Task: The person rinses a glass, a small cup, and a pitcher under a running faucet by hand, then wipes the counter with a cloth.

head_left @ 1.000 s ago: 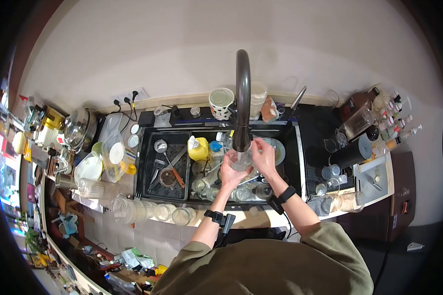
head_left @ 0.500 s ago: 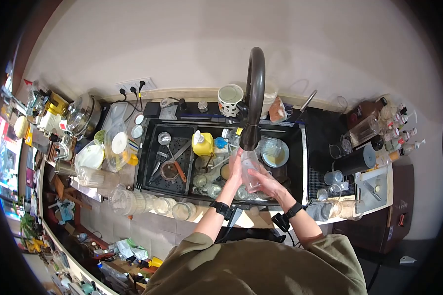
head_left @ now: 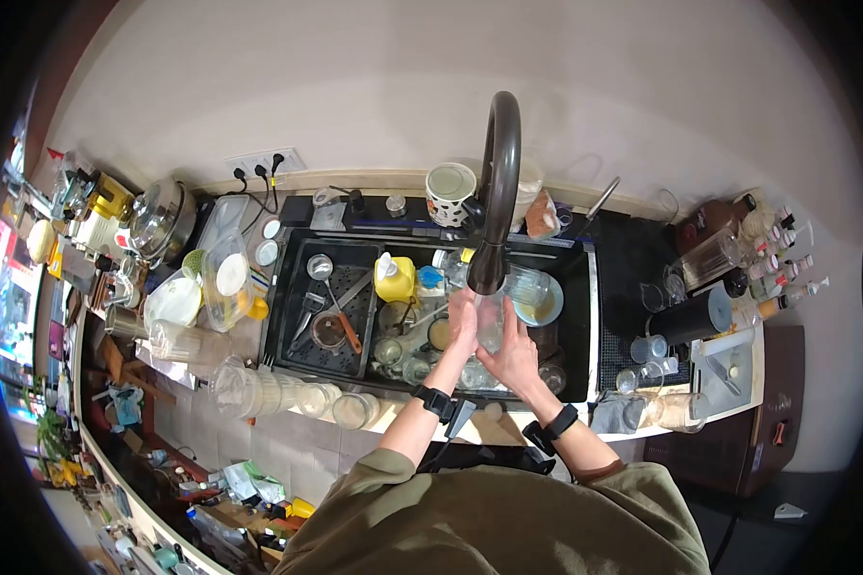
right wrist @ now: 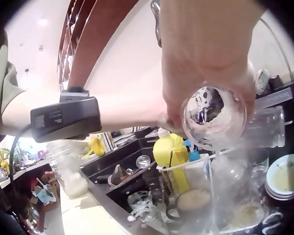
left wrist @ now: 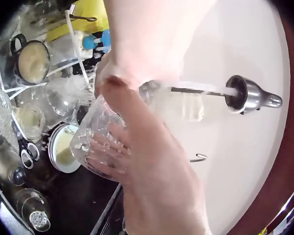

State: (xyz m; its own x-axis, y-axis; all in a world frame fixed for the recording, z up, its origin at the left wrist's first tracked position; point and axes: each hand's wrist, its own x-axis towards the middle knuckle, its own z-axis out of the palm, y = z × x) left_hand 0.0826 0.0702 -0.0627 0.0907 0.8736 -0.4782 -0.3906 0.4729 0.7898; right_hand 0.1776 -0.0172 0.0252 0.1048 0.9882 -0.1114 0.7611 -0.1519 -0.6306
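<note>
Under the dark tap [head_left: 490, 268], both hands hold a wet clear glass [head_left: 490, 333] with a tapered body. My left hand [head_left: 463, 324] wraps its left side. From the right, my right hand [head_left: 514, 362] grips the glass, its fingers showing through the wet wall in the left wrist view. Water [left wrist: 200, 87] runs from the tap onto the left hand and the glass. In the right wrist view one round end of the glass [right wrist: 214, 117] faces the camera, over the crowded sink.
The sink [head_left: 593, 316] holds several glass vessels, a mug [left wrist: 33, 61], stacked plates [right wrist: 285, 176], scissors [left wrist: 27, 152] and a yellow pump bottle [head_left: 394, 279]. Left, a black drain tray [head_left: 331, 278] carries a ladle [head_left: 320, 267]. Glass jars [head_left: 355, 411] line the front edge.
The glass has come from a tilted hold close under the tap to a more upright one. My right hand has moved down from beside the tap and now lies along the glass.
</note>
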